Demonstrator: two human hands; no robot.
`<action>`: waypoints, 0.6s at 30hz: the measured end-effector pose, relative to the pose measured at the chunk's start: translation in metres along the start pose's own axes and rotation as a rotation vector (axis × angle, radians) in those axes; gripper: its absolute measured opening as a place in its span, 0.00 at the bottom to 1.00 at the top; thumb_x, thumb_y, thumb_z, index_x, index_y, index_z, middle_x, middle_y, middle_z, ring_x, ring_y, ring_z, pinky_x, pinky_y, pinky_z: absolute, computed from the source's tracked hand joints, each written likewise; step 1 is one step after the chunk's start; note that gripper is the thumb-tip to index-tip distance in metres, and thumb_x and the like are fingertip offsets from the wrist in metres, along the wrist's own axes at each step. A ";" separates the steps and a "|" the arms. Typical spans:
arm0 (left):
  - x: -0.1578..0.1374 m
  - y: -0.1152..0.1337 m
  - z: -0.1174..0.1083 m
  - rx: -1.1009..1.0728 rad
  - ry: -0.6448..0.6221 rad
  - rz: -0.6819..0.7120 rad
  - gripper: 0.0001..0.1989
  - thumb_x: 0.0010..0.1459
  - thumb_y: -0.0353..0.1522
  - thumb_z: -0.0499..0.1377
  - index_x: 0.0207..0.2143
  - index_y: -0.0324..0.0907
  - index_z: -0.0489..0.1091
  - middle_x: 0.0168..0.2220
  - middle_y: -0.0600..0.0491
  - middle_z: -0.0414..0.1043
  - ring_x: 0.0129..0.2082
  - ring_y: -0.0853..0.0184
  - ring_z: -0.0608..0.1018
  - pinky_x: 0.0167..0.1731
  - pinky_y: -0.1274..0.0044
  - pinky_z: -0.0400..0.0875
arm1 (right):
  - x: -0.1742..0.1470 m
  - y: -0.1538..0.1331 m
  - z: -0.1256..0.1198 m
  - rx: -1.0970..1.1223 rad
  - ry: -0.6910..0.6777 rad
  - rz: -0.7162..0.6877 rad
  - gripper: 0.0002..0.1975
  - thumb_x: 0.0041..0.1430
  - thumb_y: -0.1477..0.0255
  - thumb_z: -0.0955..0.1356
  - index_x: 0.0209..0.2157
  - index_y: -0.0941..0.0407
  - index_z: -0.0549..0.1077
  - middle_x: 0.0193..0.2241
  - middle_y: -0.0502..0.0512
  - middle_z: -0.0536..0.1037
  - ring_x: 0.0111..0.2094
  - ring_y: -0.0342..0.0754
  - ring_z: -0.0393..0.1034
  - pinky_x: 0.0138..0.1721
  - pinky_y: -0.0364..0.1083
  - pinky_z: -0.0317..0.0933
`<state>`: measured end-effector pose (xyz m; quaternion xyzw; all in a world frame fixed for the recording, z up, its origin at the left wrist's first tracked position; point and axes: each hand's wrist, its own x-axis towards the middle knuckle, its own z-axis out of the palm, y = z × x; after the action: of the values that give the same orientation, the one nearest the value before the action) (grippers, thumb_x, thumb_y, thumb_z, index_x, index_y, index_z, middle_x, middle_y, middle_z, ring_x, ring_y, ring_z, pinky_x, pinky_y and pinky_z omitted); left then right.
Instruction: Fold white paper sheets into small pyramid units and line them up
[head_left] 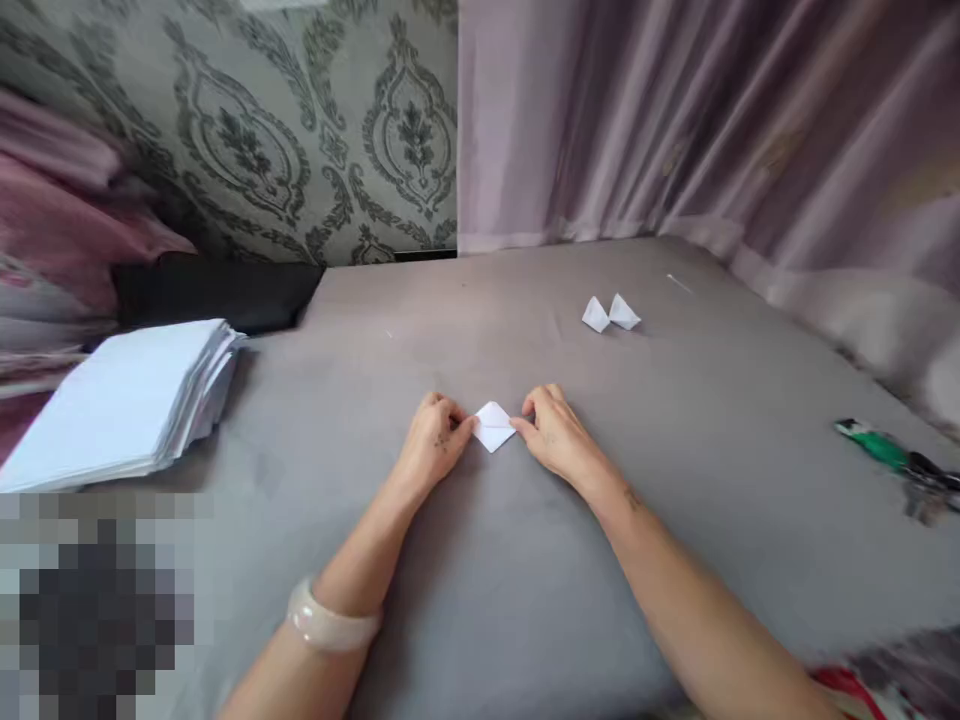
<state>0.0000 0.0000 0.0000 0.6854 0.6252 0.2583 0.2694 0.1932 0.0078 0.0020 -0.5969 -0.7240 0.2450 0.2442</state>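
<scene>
A small folded piece of white paper point(493, 437), diamond-shaped with a crease across its middle, is between my hands just above or on the grey cloth. My left hand point(439, 432) pinches its left corner between thumb and fingers. At the opposite corner, my right hand point(553, 430) has its thumb and curled fingers closed on the paper. Farther back to the right stands a white folded paper shape point(625, 312) with pointed peaks, side by side with a similar one point(596, 315).
A thick stack of white paper point(112, 400) lies at the left, before a black flat item point(217, 290). Keys with a green-handled item point(877, 447) lie at the right edge. Purple curtains point(600, 120) hang behind the grey cloth surface point(450, 330). The lower left corner is pixelated.
</scene>
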 end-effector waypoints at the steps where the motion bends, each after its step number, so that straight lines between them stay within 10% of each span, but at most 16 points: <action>1: 0.000 0.001 0.000 0.003 -0.003 -0.006 0.06 0.54 0.31 0.58 0.27 0.37 0.70 0.33 0.50 0.66 0.31 0.68 0.70 0.35 0.76 0.65 | 0.003 0.003 -0.001 0.071 -0.017 0.043 0.07 0.50 0.73 0.67 0.34 0.57 0.69 0.37 0.56 0.70 0.35 0.46 0.68 0.41 0.48 0.61; 9: 0.000 0.006 -0.001 -0.008 -0.001 -0.037 0.06 0.53 0.31 0.58 0.26 0.37 0.70 0.33 0.50 0.66 0.30 0.69 0.70 0.35 0.75 0.65 | 0.000 -0.001 0.005 0.436 0.095 0.046 0.10 0.58 0.73 0.60 0.38 0.55 0.71 0.32 0.53 0.77 0.34 0.44 0.72 0.37 0.44 0.65; 18: 0.003 0.001 -0.004 -0.271 0.093 -0.166 0.13 0.55 0.36 0.54 0.24 0.37 0.70 0.25 0.53 0.67 0.24 0.70 0.69 0.28 0.78 0.63 | -0.021 -0.028 0.013 -0.084 -0.007 -0.296 0.19 0.59 0.83 0.56 0.47 0.57 0.69 0.43 0.59 0.72 0.45 0.49 0.65 0.47 0.47 0.60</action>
<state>-0.0013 0.0028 0.0034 0.5761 0.6510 0.3485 0.3506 0.1674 -0.0188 0.0089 -0.4927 -0.8144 0.1778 0.2500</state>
